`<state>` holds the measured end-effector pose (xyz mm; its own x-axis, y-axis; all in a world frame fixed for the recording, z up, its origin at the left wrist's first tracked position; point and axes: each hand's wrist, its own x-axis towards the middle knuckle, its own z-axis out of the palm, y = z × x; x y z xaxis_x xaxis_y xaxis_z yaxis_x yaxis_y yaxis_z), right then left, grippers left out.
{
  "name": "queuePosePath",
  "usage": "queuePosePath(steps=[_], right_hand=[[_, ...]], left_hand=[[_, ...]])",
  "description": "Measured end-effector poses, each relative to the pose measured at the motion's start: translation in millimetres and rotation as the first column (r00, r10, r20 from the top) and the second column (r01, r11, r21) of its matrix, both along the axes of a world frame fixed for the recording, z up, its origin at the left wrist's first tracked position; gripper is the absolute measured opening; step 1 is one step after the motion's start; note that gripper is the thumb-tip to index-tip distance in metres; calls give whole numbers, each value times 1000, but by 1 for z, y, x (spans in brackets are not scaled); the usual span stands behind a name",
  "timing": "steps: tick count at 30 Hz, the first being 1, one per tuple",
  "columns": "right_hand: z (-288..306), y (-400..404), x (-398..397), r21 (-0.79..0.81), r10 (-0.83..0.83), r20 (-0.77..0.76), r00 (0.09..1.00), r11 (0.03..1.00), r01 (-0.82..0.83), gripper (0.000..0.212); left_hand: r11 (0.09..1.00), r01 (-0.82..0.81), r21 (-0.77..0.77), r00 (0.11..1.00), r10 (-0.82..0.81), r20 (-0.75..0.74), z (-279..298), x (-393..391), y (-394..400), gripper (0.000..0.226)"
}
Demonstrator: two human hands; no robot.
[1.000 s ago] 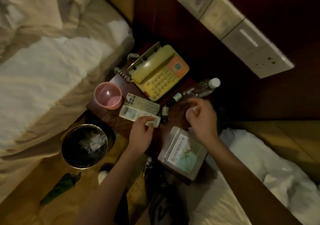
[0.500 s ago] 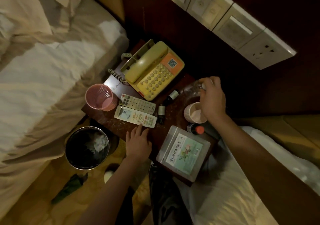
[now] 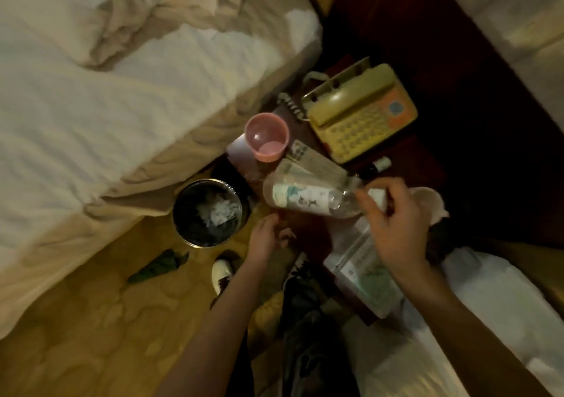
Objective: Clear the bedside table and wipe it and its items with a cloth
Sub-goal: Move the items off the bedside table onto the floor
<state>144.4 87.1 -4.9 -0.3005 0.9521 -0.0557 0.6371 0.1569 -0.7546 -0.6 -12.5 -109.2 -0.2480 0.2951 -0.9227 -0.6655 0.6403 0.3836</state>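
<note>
My right hand point(image 3: 393, 225) grips a clear plastic water bottle point(image 3: 305, 196) by its neck and holds it sideways above the dark bedside table point(image 3: 424, 158), its base pointing left toward the bin. My left hand point(image 3: 267, 239) hovers open just below the bottle, at the table's front edge. On the table stand a yellow telephone point(image 3: 360, 112), a pink cup point(image 3: 267, 140), two remote controls point(image 3: 308, 160) partly hidden behind the bottle, a small dark bottle point(image 3: 377, 166), a paper cup point(image 3: 427, 204) and a clear plastic box point(image 3: 363, 271). No cloth is visible.
A round waste bin point(image 3: 209, 212) with crumpled paper stands on the floor left of the table. Beds flank the table, one on the left point(image 3: 122, 91), one at the lower right point(image 3: 488, 320). A green scrap point(image 3: 158, 267) and a white shoe point(image 3: 221, 273) lie on the floor.
My right hand has picked the water bottle up from the back of the table and swung it left over the remotes. My left hand has left the remotes and drawn back.
</note>
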Motion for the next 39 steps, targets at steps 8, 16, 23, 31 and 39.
queuePosePath(steps=[8, 16, 23, 31, 39], right_hand=[[-88, -61, -126, -574, 13, 153, 988, 815, 78, 24], [-184, -94, -231, -726, 62, 279, 958, 667, 168, 31], [-213, -121, -245, -746, 160, 335, 929, 647, 158, 47], [-159, -110, -174, -739, -23, 272, 962, 635, 224, 13], [-109, -66, -57, -520, -190, 421, 887, 751, 408, 17]], left_hand=[[921, -389, -37, 920, 390, 43, -19, -95, -85, 39], [778, -617, -123, 778, 626, 57, -47, -154, -156, 32], [819, -561, -122, 822, 568, 38, -52, -165, -175, 18], [950, -308, -59, 951, 307, -26, -29, -147, -141, 25], [997, -67, -49, 997, 69, 33, -10, -88, -70, 22]])
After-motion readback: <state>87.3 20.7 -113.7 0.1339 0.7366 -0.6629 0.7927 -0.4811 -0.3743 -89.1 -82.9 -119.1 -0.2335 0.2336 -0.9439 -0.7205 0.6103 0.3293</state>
